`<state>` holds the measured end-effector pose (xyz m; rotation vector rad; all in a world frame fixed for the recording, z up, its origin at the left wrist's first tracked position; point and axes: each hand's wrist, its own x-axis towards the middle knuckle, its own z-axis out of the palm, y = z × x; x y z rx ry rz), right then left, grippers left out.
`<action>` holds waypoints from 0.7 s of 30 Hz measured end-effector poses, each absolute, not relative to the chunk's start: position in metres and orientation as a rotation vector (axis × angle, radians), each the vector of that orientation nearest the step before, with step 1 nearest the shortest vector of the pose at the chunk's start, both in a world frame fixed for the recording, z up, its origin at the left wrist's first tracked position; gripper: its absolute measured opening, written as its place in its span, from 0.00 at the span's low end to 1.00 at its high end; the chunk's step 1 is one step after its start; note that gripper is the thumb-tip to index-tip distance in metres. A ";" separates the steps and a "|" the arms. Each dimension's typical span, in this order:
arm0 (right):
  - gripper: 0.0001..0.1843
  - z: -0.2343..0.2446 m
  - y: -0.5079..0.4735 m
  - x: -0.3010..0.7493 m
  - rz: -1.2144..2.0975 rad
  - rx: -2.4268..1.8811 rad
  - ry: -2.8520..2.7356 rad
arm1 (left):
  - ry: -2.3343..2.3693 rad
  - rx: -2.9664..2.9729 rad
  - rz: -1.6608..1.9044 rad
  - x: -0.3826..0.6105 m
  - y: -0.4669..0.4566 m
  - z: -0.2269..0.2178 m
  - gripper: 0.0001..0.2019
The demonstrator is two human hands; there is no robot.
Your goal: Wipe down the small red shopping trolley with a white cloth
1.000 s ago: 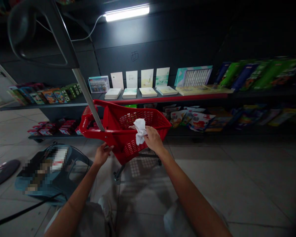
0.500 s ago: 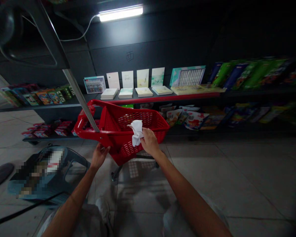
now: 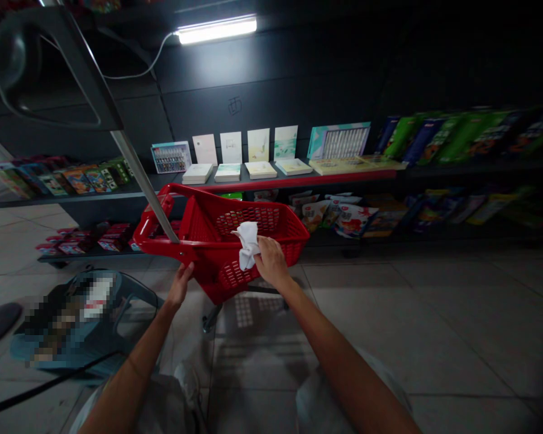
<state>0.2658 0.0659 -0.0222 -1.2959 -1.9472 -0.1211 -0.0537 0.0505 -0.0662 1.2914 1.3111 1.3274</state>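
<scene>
A red plastic shopping cart (image 3: 199, 259) stands in front of me, its handle end to the left and its basket side pierced with small holes. My right hand (image 3: 272, 260) grips a crumpled white cloth (image 3: 248, 244) at the near upper rim of the basket; whether the cloth presses on the rim I cannot tell. By the cart's near side, below the handle, is my left hand (image 3: 180, 286). Its fingers are stretched out at the red plastic and it holds nothing.
A metal pole with a dark grip (image 3: 113, 108) slants across the upper left. Behind the cart, a shelf (image 3: 253, 185) bears notebooks and boxed sets, with snack bags (image 3: 355, 218) below. A blue-grey plastic stool (image 3: 131, 289) and a black cable (image 3: 49, 386) are at lower left.
The view has shifted slightly. My left hand has moved a little up and left along the cart's side, its fingers straighter. My right hand keeps the cloth at the rim.
</scene>
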 end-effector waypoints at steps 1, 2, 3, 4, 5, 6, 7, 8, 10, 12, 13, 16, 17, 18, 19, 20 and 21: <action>0.21 -0.021 0.066 0.267 -0.119 -1.300 -1.958 | 1.339 1.343 1.326 -0.053 0.050 -0.066 0.34; 0.21 -0.020 0.067 0.268 -0.116 -1.305 -1.971 | 1.367 1.397 1.326 -0.052 0.050 -0.065 0.34; 0.21 -0.019 0.068 0.270 -0.113 -1.312 -1.987 | 1.393 1.449 1.324 -0.052 0.049 -0.064 0.34; 0.21 -0.018 0.069 0.272 -0.113 -1.322 -2.004 | 1.421 1.499 1.318 -0.051 0.049 -0.063 0.34; 0.21 -0.018 0.070 0.274 -0.116 -1.337 -2.019 | 1.451 1.540 1.309 -0.050 0.048 -0.061 0.34; 0.21 -0.018 0.072 0.277 -0.122 -1.356 -2.030 | 1.489 1.571 1.304 -0.050 0.047 -0.059 0.34; 0.20 -0.018 0.073 0.279 -0.131 -1.376 -2.038 | 1.533 1.599 1.295 -0.050 0.047 -0.058 0.34; 0.20 -0.018 0.075 0.282 -0.140 -1.396 -2.042 | 1.580 1.627 1.282 -0.050 0.046 -0.056 0.33; 0.21 -0.019 0.077 0.288 -0.154 -1.422 -2.046 | 1.669 1.672 1.254 -0.051 0.045 -0.055 0.33; 0.24 -0.019 0.077 0.294 -0.158 -1.435 -2.057 | 1.733 1.692 1.222 -0.054 0.045 -0.054 0.34; 0.25 -0.020 0.077 0.297 -0.160 -1.442 -2.062 | 1.754 1.690 1.209 -0.057 0.045 -0.055 0.34; 0.27 -0.022 0.076 0.306 -0.165 -1.462 -2.072 | 1.793 1.662 1.183 -0.066 0.047 -0.055 0.35; 0.27 -0.023 0.075 0.309 -0.166 -1.465 -2.073 | 1.802 1.652 1.178 -0.069 0.047 -0.054 0.35; 0.27 -0.024 0.075 0.312 -0.167 -1.464 -2.076 | 1.804 1.643 1.176 -0.072 0.047 -0.052 0.36; 0.28 -0.026 0.075 0.316 -0.166 -1.463 -2.080 | 1.801 1.637 1.176 -0.074 0.047 -0.050 0.36; 0.28 -0.028 0.075 0.321 -0.165 -1.465 -2.084 | 1.799 1.632 1.180 -0.076 0.046 -0.048 0.36; 0.28 -0.029 0.074 0.325 -0.163 -1.469 -2.087 | 1.800 1.630 1.188 -0.077 0.045 -0.045 0.36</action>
